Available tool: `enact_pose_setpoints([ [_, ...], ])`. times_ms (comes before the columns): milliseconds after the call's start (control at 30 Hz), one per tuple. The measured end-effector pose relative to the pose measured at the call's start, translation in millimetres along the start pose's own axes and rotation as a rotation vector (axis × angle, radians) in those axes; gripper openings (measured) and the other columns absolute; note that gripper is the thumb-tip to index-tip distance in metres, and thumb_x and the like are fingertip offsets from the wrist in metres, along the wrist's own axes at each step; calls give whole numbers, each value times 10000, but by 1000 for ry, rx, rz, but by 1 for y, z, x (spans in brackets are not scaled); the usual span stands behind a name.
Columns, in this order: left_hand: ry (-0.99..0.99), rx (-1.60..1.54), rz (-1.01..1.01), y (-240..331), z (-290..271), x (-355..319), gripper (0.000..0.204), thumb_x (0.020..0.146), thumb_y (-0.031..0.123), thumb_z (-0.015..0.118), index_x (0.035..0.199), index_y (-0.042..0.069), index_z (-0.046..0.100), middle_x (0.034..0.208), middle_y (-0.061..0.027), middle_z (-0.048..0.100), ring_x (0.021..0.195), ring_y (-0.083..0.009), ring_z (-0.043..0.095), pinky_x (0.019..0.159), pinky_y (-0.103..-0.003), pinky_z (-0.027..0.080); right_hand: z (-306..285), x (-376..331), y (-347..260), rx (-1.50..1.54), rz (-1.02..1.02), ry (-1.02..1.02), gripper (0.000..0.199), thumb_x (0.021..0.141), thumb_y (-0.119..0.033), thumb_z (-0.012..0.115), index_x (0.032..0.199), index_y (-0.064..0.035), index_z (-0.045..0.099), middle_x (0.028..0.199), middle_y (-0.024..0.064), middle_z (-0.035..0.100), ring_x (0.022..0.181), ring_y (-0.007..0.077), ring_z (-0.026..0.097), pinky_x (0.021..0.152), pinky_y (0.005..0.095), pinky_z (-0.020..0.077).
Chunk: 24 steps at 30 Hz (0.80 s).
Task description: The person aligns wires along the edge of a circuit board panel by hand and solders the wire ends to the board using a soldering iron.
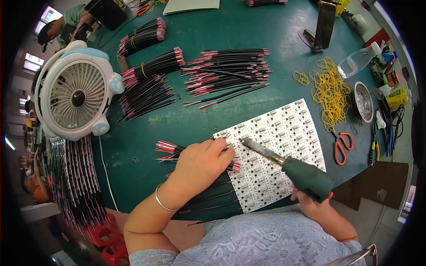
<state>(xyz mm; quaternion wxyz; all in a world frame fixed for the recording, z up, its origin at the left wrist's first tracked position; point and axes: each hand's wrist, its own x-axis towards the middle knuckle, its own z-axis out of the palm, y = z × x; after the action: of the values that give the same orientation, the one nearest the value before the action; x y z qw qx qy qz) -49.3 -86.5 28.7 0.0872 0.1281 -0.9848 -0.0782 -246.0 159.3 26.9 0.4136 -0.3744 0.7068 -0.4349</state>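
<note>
A white sheet of small circuit boards (284, 146), set with rows of components, lies slantwise at the table's near edge. My left hand (202, 162) is closed over a bunch of short black wires (168, 148) with red and white stripped ends, its fingertips at the sheet's left edge. Some of those wires are hidden under the hand. A soldering iron (306, 177) with a dark green body and a metal barrel is in my closed right hand (310, 206). Its tip is over the upper left part of the sheet. Several wires stick out from the sheet's lower left edge.
Loose and banded wire bundles (228, 75) lie farther back. A white fan (77, 97) stands at left, beside hanging wired strips (75, 177). On the right are yellow rubber bands (330, 93), orange-handled scissors (341, 148), a metal bowl (364, 102) and a plastic bottle (357, 62). Another person (66, 26) sits far left.
</note>
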Motion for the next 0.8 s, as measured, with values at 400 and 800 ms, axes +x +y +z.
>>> enact_pose_setpoints([
  [400, 28, -80, -192, 25, -4, -6, 286, 682, 47, 650, 962, 90, 610, 861, -39, 530, 714, -219, 584, 551, -326, 474, -9, -2, -3, 89, -111, -80, 435, 922, -222, 532, 1289, -1, 459, 1186, 153, 576, 641, 174, 604, 611, 297, 511],
  [800, 144, -138, -85, 23, 12, -17, 199, 704, 67, 638, 901, 78, 655, 764, -52, 532, 628, -208, 575, 504, -318, 453, -15, -14, 13, -130, -65, -120, 435, 712, -54, 694, 1130, -3, 584, 1087, 141, 636, 998, 270, 618, 918, 381, 453],
])
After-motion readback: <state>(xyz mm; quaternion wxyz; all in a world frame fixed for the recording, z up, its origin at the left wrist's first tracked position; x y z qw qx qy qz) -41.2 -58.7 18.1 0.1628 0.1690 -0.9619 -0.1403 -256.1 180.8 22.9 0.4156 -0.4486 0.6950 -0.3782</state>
